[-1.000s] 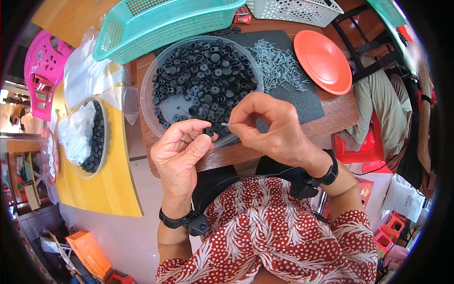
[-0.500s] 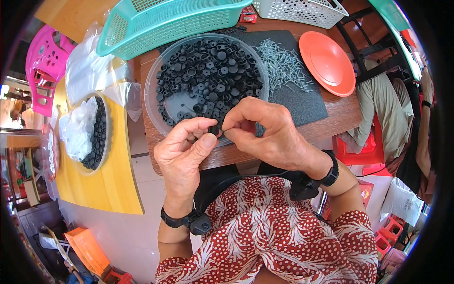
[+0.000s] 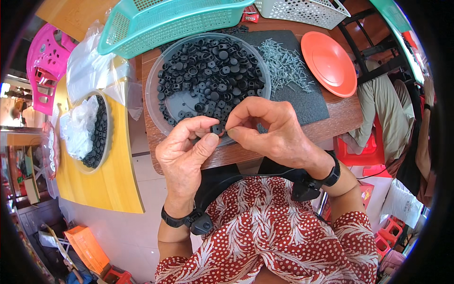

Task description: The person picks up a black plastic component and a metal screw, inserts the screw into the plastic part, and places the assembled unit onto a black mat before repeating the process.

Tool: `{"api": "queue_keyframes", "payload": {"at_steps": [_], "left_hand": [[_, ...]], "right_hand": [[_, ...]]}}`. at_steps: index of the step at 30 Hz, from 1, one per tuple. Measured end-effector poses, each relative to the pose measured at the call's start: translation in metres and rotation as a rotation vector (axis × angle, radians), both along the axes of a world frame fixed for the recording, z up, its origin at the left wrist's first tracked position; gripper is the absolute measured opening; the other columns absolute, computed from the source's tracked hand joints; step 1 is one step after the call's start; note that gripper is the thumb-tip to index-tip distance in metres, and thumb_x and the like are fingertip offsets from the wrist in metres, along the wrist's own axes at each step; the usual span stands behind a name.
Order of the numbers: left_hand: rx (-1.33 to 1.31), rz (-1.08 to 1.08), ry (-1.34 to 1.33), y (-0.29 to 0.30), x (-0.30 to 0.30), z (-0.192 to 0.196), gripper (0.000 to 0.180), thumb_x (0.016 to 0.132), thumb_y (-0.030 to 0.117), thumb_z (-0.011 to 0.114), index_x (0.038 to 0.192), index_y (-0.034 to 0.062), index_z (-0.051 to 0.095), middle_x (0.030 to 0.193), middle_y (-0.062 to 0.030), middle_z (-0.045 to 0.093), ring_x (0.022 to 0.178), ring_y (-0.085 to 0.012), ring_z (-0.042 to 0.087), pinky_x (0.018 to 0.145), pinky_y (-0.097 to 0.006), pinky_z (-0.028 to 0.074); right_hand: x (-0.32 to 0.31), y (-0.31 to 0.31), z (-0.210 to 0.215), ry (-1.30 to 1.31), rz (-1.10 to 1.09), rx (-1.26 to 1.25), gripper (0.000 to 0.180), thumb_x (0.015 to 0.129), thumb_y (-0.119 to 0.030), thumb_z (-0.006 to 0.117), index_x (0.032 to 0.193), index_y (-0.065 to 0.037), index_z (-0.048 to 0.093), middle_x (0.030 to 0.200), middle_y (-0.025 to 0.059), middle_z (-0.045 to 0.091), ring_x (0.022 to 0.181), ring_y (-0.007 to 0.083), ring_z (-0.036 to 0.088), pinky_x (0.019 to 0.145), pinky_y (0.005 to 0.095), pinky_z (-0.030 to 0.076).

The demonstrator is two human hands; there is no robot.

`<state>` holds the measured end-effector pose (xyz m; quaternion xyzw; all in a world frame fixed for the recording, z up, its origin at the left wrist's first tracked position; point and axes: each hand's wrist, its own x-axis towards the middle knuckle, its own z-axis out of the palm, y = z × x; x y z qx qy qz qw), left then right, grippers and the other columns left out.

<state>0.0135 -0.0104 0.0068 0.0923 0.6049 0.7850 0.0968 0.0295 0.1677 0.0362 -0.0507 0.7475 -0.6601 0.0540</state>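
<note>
Between the thumb and fingers of my left hand [image 3: 184,151] is a small black plastic part [image 3: 216,128]. My right hand [image 3: 269,130] is pinched closed right beside that part. Whatever its fingertips hold is too small to make out. Both hands are over the near rim of a round clear tub [image 3: 150,102]. Inside the tub lies a heap of small black plastic parts [image 3: 208,71], some like round caps, others like pierced discs. A pile of silver screws [image 3: 286,64] rests on a dark mat [image 3: 302,106] to the tub's right.
An orange-red plate [image 3: 328,64] sits at the table's right. Behind the tub are a teal basket [image 3: 175,31] and a white perforated basket [image 3: 302,12]. On a yellow board [image 3: 118,180] at left stands another tub [image 3: 108,137] of black parts with plastic bags. Another person sits at right.
The black part has turned slightly between my left fingers, showing more of its flat face. My hands stay nearly in place, and the whole view has shifted a little.
</note>
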Motion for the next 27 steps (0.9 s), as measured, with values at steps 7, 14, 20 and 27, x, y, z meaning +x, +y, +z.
{"api": "queue_keyframes", "payload": {"at_steps": [7, 14, 20, 27], "left_hand": [[0.062, 0.009, -0.022, 0.0027, -0.0004, 0.0028, 0.022, 0.081, 0.000, 0.065, 0.101, -0.0063, 0.058, 0.089, -0.0079, 0.063, 0.079, -0.0095, 0.058, 0.070, -0.020, 0.047], [-0.058, 0.010, 0.042, 0.0001, -0.0015, -0.0027, 0.023, 0.079, 0.000, 0.068, 0.100, -0.0060, 0.060, 0.090, -0.0059, 0.060, 0.078, -0.0088, 0.053, 0.071, -0.020, 0.043], [-0.216, 0.036, 0.248, 0.0019, -0.0030, -0.0027, 0.022, 0.075, 0.000, 0.070, 0.096, -0.0035, 0.063, 0.087, -0.0048, 0.059, 0.075, -0.0096, 0.052, 0.070, -0.021, 0.042], [-0.269, 0.030, 0.294, 0.0028, -0.0036, 0.0020, 0.020, 0.075, 0.000, 0.069, 0.094, -0.0034, 0.064, 0.084, -0.0053, 0.060, 0.073, -0.0108, 0.053, 0.067, -0.022, 0.043]], "right_hand": [[0.0009, 0.0005, -0.0007, 0.026, -0.050, 0.011, 0.007, 0.078, -0.002, 0.063, 0.085, 0.000, 0.062, 0.077, 0.0004, 0.059, 0.069, 0.0049, 0.054, 0.060, 0.0209, 0.042], [-0.0004, 0.0002, 0.0027, -0.001, -0.025, -0.032, 0.007, 0.078, -0.002, 0.063, 0.084, 0.001, 0.062, 0.078, 0.0006, 0.058, 0.070, 0.0049, 0.053, 0.061, 0.0207, 0.043], [-0.0012, 0.0013, 0.0002, -0.036, -0.015, -0.079, 0.007, 0.079, -0.002, 0.063, 0.085, 0.001, 0.062, 0.077, 0.0003, 0.058, 0.069, 0.0040, 0.053, 0.059, 0.0193, 0.043], [-0.0035, -0.0014, -0.0023, -0.055, 0.000, -0.078, 0.006, 0.079, -0.003, 0.062, 0.084, 0.001, 0.061, 0.075, -0.0010, 0.058, 0.068, 0.0025, 0.051, 0.056, 0.0180, 0.041]]}}
